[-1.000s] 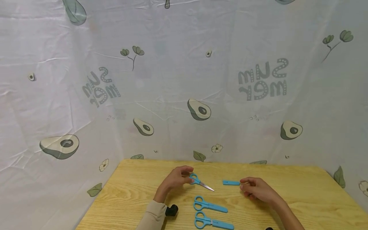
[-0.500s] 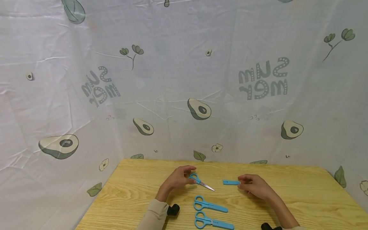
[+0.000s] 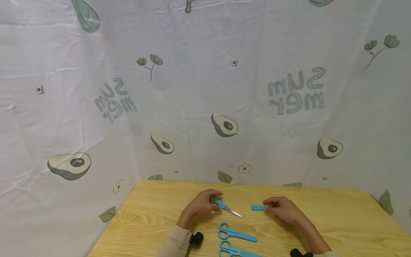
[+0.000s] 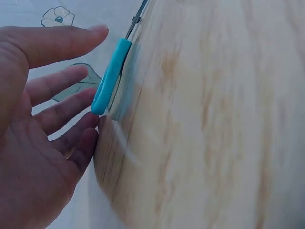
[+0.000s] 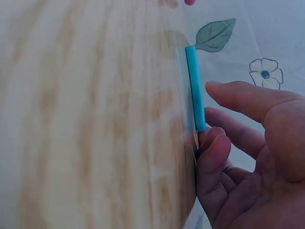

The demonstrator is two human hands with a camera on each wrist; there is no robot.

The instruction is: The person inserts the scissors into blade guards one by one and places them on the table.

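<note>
In the head view, a pair of scissors (image 3: 228, 209) with blue handles and a bare metal blade lies on the table, pointing right. My left hand (image 3: 203, 202) surrounds its handle loosely. The left wrist view shows the thumb apart from the blue handle (image 4: 112, 76), while the fingertips are at or just beside its end. To the right lies a blue blade cover (image 3: 257, 207), whose right end is hidden by my right hand (image 3: 284, 210). Seen from the right wrist, thumb and index finger stay spread beside the cover (image 5: 195, 88), not pinching it; other fingers are curled near its lower end.
Nearer the person lie two more blue scissors, both with covers on: the upper pair (image 3: 238, 234) and the lower pair (image 3: 233, 250), cut off by the frame. The wooden table (image 3: 154, 214) ends at a patterned cloth (image 3: 192, 150) behind and at the left.
My right hand has moved left, its fingers now reaching over the cover's end. The left hand has shifted slightly right around the scissors' handle. Scissors and cover appear to lie still.
</note>
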